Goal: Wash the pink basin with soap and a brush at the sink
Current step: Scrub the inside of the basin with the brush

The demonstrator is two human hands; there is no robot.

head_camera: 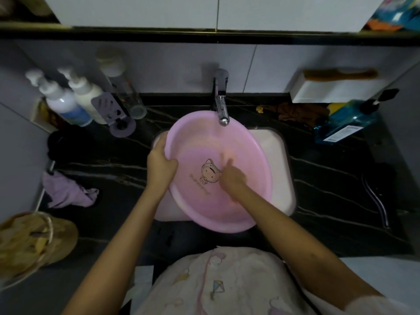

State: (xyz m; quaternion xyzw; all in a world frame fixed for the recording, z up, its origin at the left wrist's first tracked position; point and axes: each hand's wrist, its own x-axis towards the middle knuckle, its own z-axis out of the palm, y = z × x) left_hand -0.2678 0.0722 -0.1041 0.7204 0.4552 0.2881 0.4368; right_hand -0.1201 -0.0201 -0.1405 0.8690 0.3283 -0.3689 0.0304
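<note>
Middle of the frame, left hand (160, 163) has its fingers curled over the left rim of the pink basin (204, 137), gripping it. Right hand (231, 176) is down inside by the cartoon print (210, 171), too blurry to tell whether its fingers hold anything. Basin sits over the white sink (272, 144), under the tap (221, 108).

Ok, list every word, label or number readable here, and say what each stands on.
None can be read.
Printed line under the cartoon in the pink basin: blurred.
White label on the blue bottle: too small.
Labels on the white pump bottles: blurred.
</note>
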